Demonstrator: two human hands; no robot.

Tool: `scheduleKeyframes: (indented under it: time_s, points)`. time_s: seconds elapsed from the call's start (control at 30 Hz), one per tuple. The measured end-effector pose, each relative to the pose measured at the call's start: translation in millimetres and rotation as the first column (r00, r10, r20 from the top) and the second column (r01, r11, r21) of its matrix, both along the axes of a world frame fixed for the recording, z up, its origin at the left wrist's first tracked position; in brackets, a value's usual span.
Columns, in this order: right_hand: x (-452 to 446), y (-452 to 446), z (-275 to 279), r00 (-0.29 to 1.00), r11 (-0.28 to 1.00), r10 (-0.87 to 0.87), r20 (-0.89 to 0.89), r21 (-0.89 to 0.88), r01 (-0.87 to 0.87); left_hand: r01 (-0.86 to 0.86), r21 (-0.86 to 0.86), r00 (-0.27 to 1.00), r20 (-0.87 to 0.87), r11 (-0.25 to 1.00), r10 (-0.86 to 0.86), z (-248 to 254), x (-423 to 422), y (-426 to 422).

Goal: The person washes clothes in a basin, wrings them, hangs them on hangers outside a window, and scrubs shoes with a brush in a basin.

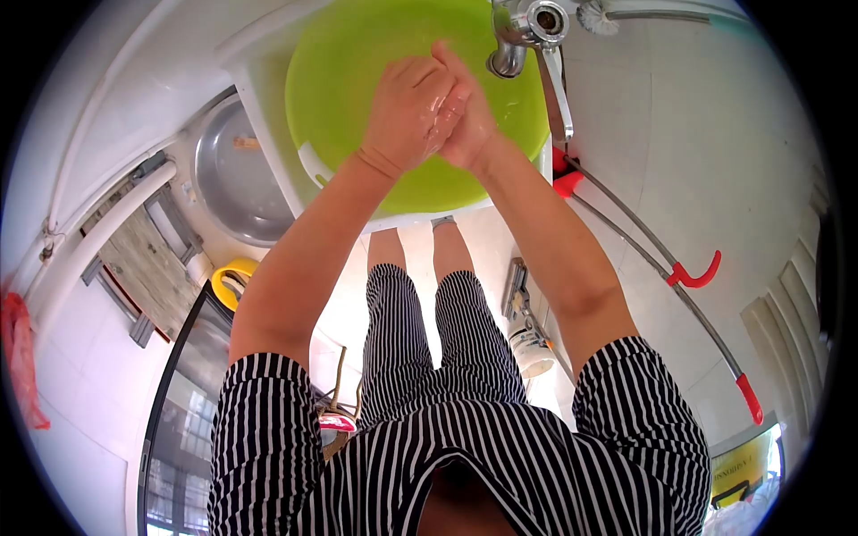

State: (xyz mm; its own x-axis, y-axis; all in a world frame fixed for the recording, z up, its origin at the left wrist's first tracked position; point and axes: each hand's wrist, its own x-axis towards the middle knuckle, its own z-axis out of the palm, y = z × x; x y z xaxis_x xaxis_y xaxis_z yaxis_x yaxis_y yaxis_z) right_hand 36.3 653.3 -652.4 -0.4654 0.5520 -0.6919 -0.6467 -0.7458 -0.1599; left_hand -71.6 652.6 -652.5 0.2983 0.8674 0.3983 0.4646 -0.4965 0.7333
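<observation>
My left hand and my right hand are clasped together, wet and shiny, above a large green basin. The fingers of my left hand are curled against my right palm. My right hand wraps round them from the other side, and part of its fingers is hidden behind my left hand. The basin stands in a white sink. A chrome faucet reaches over the basin's right rim, just right of my hands.
A grey metal bowl lies left of the sink. Red-ended metal rods lean at the right. A round brush is at the top right. Below are a yellow ring-shaped object and a white bucket.
</observation>
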Motion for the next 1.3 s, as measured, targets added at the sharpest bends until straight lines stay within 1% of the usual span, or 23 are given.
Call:
scheduleKeyframes:
  time_s: [0.1,0.17,0.23,0.27,0.3,0.37,0.4,0.47,0.53,0.57,0.63,0.77,0.87,0.93,1.0,1.07,1.1,1.13,1.17,1.2,1.23,1.27,1.3]
  points:
    - [-7,-5,10,0.997,0.997,-0.046,0.067,-0.056,0.05,-0.034,0.011,0.999,-0.019,0.999,0.034,2,3,-3]
    - [-15,-8,12,0.988,0.992,-0.095,0.119,-0.07,0.104,-0.137,-0.112,0.988,0.048,0.984,0.143,11,8,-6]
    - [-21,-11,5,0.958,0.946,-0.279,0.063,-0.155,0.286,-0.203,-0.168,0.969,0.106,0.965,0.223,14,14,-9]
    - [-22,-15,4,0.958,0.945,-0.279,0.064,-0.156,0.286,-0.262,-0.226,0.94,0.159,0.938,0.301,16,16,-11]
    - [-22,-20,1,0.964,0.958,-0.26,0.053,-0.106,0.265,-0.263,-0.224,0.94,0.16,0.938,0.301,20,15,-14]
    - [-23,-26,-2,0.974,0.974,-0.226,0.031,0.006,0.226,-0.334,-0.447,0.91,0.075,0.83,0.407,30,13,-19]
    - [-24,-30,-2,0.978,0.976,-0.209,0.024,0.061,0.207,-0.331,-0.442,0.911,0.079,0.834,0.404,33,13,-21]
    - [-28,-36,-1,0.981,0.973,-0.195,0.019,0.129,0.191,-0.322,-0.597,0.84,0.177,0.735,0.512,40,11,-25]
    - [-45,-40,13,0.933,0.979,-0.177,0.314,0.148,0.136,-0.339,-0.628,0.828,0.156,0.701,0.539,52,9,-30]
    - [-45,-43,22,0.932,0.977,-0.186,0.311,0.163,0.141,-0.36,-0.661,0.813,0.125,0.658,0.569,58,8,-32]
    - [-46,-47,48,0.874,0.985,-0.093,0.476,0.171,0.012,-0.358,-0.687,0.803,0.12,0.633,0.584,71,3,-36]
    - [-55,-51,70,0.845,0.98,-0.134,0.517,0.197,0.035,-0.371,-0.755,0.717,0.138,0.541,0.683,103,5,-41]
    - [-51,-52,85,0.775,0.972,-0.112,0.622,0.231,-0.045,-0.336,-0.785,0.671,0.188,0.52,0.717,124,8,-41]
    - [-46,-50,91,0.749,0.931,-0.118,0.652,0.335,-0.144,-0.327,-0.768,0.681,0.212,0.55,0.7,137,12,-38]
    - [-39,-49,98,0.788,0.933,-0.159,0.595,0.351,-0.076,-0.321,-0.752,0.691,0.23,0.575,0.686,149,18,-39]
    - [-29,-48,116,0.822,0.927,-0.205,0.532,0.376,-0.012,-0.156,-0.826,0.59,0.362,0.542,0.722,165,23,-40]
    - [-25,-49,127,0.809,0.917,-0.149,0.569,0.386,-0.102,-0.152,-0.809,0.598,0.382,0.568,0.704,175,19,-39]
    - [-18,-49,142,0.788,0.9,-0.1,0.607,0.393,-0.188,-0.102,-0.849,0.585,0.371,0.519,0.721,185,14,-39]
    - [-11,-48,157,0.787,0.889,-0.133,0.602,0.424,-0.175,-0.05,-0.882,0.575,0.359,0.469,0.736,194,10,-34]
    - [-2,-47,178,0.879,0.918,-0.057,0.473,0.372,-0.14,-0.043,-0.868,0.586,0.379,0.494,0.717,194,4,-29]
    - [7,-48,195,0.944,0.943,0.015,0.329,0.31,-0.123,0.134,-0.825,0.497,0.535,0.549,0.683,194,-4,-26]
    - [19,-48,201,0.969,0.918,-0.034,0.244,0.391,-0.066,0.307,-0.743,0.382,0.669,0.595,0.638,192,-10,-21]
    - [30,-50,204,0.956,0.891,-0.094,0.279,0.452,-0.045,0.387,-0.732,0.401,0.681,0.561,0.612,205,-10,-18]
